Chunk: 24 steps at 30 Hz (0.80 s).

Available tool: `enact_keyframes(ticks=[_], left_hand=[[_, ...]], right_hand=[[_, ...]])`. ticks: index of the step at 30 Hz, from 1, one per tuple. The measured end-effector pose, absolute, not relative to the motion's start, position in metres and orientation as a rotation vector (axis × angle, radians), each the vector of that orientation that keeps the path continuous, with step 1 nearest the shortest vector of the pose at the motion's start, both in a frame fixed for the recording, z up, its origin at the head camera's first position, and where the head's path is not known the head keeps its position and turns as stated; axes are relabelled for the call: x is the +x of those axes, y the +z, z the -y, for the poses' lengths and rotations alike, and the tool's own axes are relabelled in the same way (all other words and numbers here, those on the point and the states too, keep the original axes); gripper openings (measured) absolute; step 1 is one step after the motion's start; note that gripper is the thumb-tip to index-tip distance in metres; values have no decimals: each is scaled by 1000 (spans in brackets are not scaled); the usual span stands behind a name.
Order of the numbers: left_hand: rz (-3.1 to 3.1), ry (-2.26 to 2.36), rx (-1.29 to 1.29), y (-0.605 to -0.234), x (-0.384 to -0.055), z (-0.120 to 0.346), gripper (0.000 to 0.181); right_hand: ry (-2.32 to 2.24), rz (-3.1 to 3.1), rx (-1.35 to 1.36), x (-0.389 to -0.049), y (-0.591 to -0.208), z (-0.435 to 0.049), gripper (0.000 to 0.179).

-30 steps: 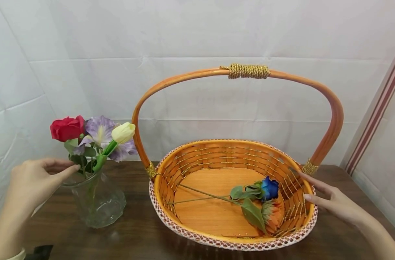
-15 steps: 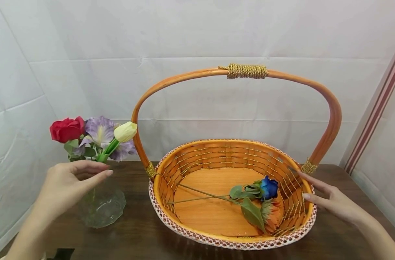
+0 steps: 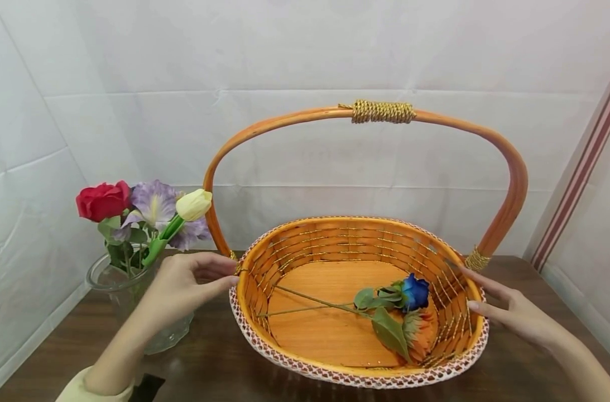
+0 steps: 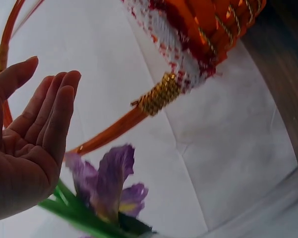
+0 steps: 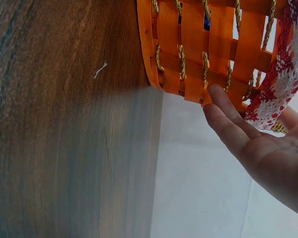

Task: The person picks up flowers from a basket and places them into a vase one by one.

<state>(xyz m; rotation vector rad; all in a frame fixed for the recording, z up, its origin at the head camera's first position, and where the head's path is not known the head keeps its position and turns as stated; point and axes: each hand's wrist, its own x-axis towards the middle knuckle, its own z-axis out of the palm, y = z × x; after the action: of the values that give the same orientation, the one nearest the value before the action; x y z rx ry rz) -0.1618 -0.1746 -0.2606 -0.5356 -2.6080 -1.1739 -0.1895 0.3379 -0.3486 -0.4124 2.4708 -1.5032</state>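
Note:
An orange woven basket (image 3: pixel 335 240) with a tall arched handle and lace-trimmed rim stands on the table. My left hand (image 3: pixel 184 282) is at its left rim, fingertips by the gold-wrapped handle base. In the left wrist view the fingers are relaxed and hold nothing, with a gap between them and the basket (image 4: pixel 174 39). My right hand (image 3: pixel 520 315) holds the right rim, thumb and index finger over the edge. Other fingers lie against the outer wall in the right wrist view. A blue rose (image 3: pixel 415 291) and an orange flower (image 3: pixel 422 335) lie inside.
Left of the basket stands a glass vase (image 3: pixel 101 279), partly behind my left forearm. It holds a red rose (image 3: pixel 104 201), a purple iris (image 3: pixel 154 204) and a pale yellow tulip (image 3: pixel 193 205). White sheeting (image 3: pixel 310 50) hangs behind the dark wooden table (image 3: pixel 58 340).
My left hand has moved right, from beside the flowers at the vase, across its front, to the basket's left rim. The right hand keeps its place on the right rim.

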Motion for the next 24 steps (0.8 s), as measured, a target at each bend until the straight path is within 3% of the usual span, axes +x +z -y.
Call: enact_keyframes(ticks=[24], left_hand=[[2945, -973, -980, -308, -228, 112, 33]], right_hand=[[-1519, -2450, -418, -189, -348, -337, 60]])
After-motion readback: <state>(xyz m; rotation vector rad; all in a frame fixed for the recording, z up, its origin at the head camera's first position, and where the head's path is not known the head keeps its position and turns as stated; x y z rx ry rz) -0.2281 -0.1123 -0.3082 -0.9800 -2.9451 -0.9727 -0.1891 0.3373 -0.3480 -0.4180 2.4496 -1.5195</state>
